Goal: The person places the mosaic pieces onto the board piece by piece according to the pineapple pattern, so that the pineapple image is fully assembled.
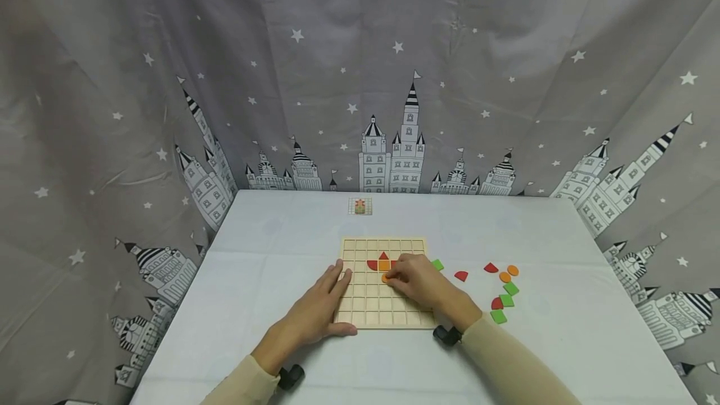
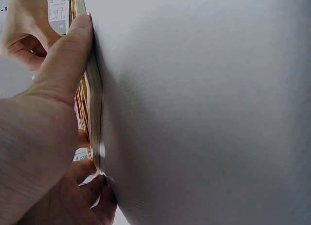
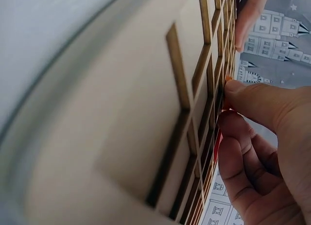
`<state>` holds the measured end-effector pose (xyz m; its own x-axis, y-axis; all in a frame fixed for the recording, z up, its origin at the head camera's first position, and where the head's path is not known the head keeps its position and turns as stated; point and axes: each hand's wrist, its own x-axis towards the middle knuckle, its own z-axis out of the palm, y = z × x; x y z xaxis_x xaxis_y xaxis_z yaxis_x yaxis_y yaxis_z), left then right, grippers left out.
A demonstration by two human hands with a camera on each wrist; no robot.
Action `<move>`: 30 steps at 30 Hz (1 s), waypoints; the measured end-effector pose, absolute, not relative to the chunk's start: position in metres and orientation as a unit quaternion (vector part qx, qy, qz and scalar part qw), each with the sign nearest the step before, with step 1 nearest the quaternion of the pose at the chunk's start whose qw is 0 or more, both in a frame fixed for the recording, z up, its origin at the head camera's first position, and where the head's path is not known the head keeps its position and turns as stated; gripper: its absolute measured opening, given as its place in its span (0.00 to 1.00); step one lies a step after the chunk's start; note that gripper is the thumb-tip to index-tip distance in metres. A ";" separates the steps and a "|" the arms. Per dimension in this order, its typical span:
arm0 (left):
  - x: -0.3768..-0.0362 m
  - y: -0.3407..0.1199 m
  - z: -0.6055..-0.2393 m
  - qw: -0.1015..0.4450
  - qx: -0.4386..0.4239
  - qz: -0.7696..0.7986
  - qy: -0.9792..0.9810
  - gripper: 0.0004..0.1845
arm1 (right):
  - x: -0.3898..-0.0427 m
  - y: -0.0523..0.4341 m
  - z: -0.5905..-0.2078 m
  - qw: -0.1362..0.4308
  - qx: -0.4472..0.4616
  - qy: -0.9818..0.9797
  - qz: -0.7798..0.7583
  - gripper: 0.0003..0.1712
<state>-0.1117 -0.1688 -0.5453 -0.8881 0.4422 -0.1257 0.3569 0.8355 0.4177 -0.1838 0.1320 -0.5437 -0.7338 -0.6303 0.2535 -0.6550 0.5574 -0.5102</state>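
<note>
Both forearms come in from the bottom edge, and the left hand [image 1: 320, 308] is laid with fingers straight along the left edge of the wooden grid board [image 1: 368, 305], thumb pressed against its near edge. A small orange piece [image 1: 385, 278] is pinched in the curled fingertips of the right hand [image 1: 419, 283] over the board's middle cells, just below the orange square [image 1: 384, 265] and red pieces already seated; too little is seen to tell its long axis or which way it points. Loose green, red and orange pieces [image 1: 504, 292] are scattered on the white table [image 1: 270, 249] right of the board.
</note>
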 end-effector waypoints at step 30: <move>-0.111 -0.169 -0.543 0.101 0.217 0.211 0.948 0.70 | -0.181 0.133 -0.546 0.033 0.347 -0.895 0.277 0.06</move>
<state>-0.1105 -0.1688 -0.5434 -0.8853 0.4543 -0.0988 0.3693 0.8163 0.4442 -0.1810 0.1333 -0.5456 -0.7576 -0.6023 0.2517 -0.6390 0.6059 -0.4738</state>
